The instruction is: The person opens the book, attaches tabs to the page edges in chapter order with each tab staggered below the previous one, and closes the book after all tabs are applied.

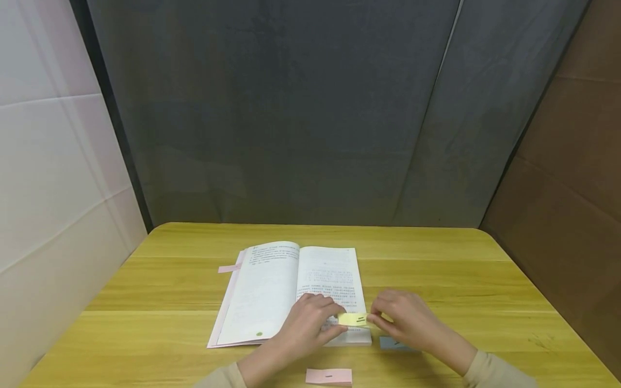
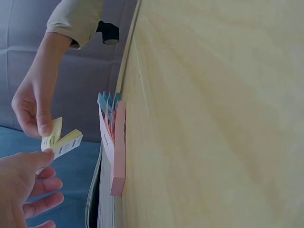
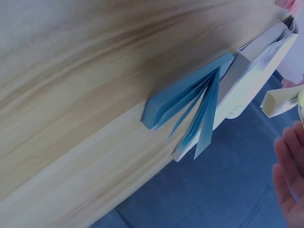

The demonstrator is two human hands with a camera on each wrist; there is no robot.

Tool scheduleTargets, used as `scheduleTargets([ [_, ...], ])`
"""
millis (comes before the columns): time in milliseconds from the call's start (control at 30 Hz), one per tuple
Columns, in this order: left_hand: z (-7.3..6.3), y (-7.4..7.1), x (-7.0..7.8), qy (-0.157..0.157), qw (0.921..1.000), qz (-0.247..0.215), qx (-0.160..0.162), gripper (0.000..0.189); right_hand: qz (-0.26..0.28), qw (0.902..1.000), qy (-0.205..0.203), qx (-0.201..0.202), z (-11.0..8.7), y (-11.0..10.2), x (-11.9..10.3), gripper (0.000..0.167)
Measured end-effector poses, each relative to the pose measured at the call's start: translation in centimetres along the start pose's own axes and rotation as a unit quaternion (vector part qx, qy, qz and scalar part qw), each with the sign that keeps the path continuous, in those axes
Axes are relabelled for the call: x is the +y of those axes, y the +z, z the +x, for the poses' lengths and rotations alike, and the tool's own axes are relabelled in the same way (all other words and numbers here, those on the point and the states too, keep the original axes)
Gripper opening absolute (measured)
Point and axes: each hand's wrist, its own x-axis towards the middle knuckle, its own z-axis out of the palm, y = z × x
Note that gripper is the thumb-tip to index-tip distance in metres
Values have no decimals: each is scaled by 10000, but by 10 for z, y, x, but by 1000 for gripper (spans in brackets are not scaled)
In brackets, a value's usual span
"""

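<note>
Above the right page of an open book (image 1: pixel 267 307), my left hand (image 1: pixel 310 318) pinches a small pad of yellow sticky notes (image 1: pixel 350 319) by its left end. My right hand (image 1: pixel 405 318) pinches the pad's other end. In the left wrist view, the right fingers grip a yellow sheet (image 2: pixel 56 127) that bends up from the pad (image 2: pixel 69 143), while the left thumb presses the pad. The right wrist view catches the pad (image 3: pixel 278 102) at its edge, with part of the right hand (image 3: pixel 290 166) below it.
A blue sticky-note pad (image 1: pixel 395 344) lies under the right hand, its sheets fanned up. Nearer the front is a pink pad (image 1: pixel 329 376). A pink note (image 1: pixel 229 268) sticks out from the book's left edge. All rest on the wooden table (image 1: pixel 485 302).
</note>
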Motion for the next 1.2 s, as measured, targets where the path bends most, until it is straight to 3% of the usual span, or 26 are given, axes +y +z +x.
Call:
scheduleTargets([
  [267,0,1,-1,-13,10000,-1,28,22,-95,9979,-315,559,3,1,0,8],
  [500,0,1,-1,-38,10000,-3,81,20,-42,9984,-219,525,4,0,-4,14],
  [667,0,1,-1,-75,10000,-9,59,19,-133,9954,-731,606,7,-1,-8,15],
  [900,1,1,0,-157,9999,25,47,20,-514,9834,-1611,660,14,-4,-19,19],
  [1067,1,2,0,-224,9997,15,-70,21,-709,9817,-1680,558,12,-7,-24,24],
  [1200,2,2,2,-254,9995,57,-151,22,-761,9782,-1782,750,10,-9,-25,26],
])
